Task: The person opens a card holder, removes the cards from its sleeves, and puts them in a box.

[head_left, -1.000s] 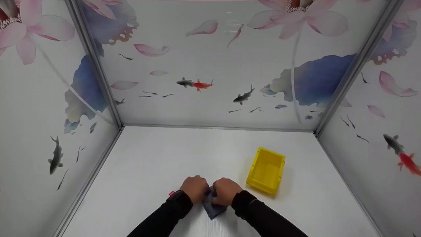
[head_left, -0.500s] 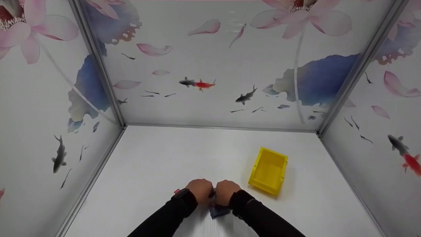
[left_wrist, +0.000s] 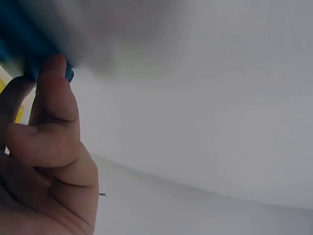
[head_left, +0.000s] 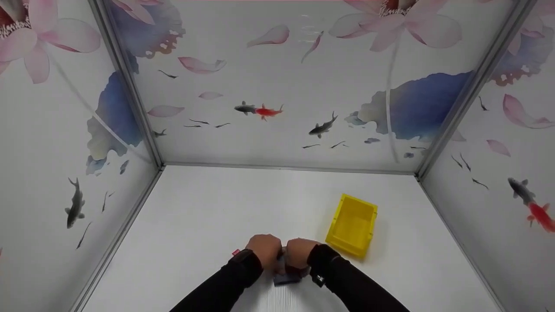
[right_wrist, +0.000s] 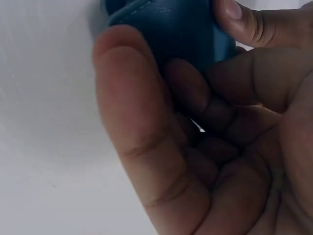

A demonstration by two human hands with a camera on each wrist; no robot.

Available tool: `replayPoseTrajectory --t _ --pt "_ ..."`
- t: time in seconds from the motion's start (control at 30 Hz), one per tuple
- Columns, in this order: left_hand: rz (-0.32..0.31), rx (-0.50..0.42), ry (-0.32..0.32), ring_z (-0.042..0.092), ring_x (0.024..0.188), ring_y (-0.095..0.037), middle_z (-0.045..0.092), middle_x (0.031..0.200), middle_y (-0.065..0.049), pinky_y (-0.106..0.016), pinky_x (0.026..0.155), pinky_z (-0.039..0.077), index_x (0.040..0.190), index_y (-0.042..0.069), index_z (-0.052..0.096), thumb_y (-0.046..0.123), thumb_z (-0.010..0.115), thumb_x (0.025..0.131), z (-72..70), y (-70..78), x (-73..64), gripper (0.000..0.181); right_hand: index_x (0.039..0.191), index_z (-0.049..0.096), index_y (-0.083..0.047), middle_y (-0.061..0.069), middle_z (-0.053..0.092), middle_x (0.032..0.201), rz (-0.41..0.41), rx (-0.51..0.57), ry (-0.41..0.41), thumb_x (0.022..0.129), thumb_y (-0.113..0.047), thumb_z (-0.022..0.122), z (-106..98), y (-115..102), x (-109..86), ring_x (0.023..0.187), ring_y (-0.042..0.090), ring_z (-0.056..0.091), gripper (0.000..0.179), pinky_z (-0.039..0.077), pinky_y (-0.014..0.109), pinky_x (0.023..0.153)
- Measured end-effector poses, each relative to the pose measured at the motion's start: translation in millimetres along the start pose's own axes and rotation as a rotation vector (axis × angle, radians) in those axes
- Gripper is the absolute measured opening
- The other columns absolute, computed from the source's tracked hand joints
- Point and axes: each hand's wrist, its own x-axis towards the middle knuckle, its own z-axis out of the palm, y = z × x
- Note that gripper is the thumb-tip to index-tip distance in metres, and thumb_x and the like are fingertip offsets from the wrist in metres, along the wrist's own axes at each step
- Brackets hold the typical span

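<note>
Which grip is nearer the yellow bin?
The right grip; the left grip, also holding the blue item, lies farther left of the yellow bin.

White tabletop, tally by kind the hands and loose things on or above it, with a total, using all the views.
Hands: 2 (left hand, right hand)
Yellow plastic bin: 1
Blue stitched leather-like item: 1
Total: 4
</note>
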Motion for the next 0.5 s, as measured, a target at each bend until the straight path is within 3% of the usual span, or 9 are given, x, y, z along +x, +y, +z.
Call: replayPoseTrajectory --t 0.17,0.37,0.5 --pt "0.004 0.004 -0.007 0.031 0.058 -0.009 0.031 0.060 0.012 -0.029 0.053 0.028 0.060 0.023 0.042 0.041 0.107 0.071 -3.4 1.1 -2.4 0.068 0.077 0.074 -0.009 0.005 0.074 0.065 -0.032 0.130 -0.031 0.107 -0.014 0.065 2.8 19.4 -2.6 0.058 0.013 0.065 0.031 0.046 0.025 0.060" --pt "-0.005 0.031 -0.035 0.031 0.061 -0.010 0.032 0.064 0.012 -0.028 0.057 0.030 0.063 0.024 0.042 0.046 0.108 0.074 -5.9 4.7 -4.2 0.071 0.079 0.077 -0.007 0.005 0.075 0.066 -0.069 0.234 0.008 0.108 -0.016 0.066 8.5 40.9 -8.8 0.059 0.012 0.064 0.032 0.045 0.026 0.061" --pt "-0.003 0.050 -0.041 0.031 0.062 -0.010 0.031 0.065 0.011 -0.029 0.058 0.029 0.065 0.023 0.041 0.050 0.107 0.075 -6.0 6.9 -4.0 0.072 0.101 0.071 -0.011 0.004 0.074 0.070 -0.043 0.318 0.051 0.109 -0.020 0.068 13.3 49.8 -14.0 0.060 0.014 0.064 0.013 0.046 0.028 0.059"
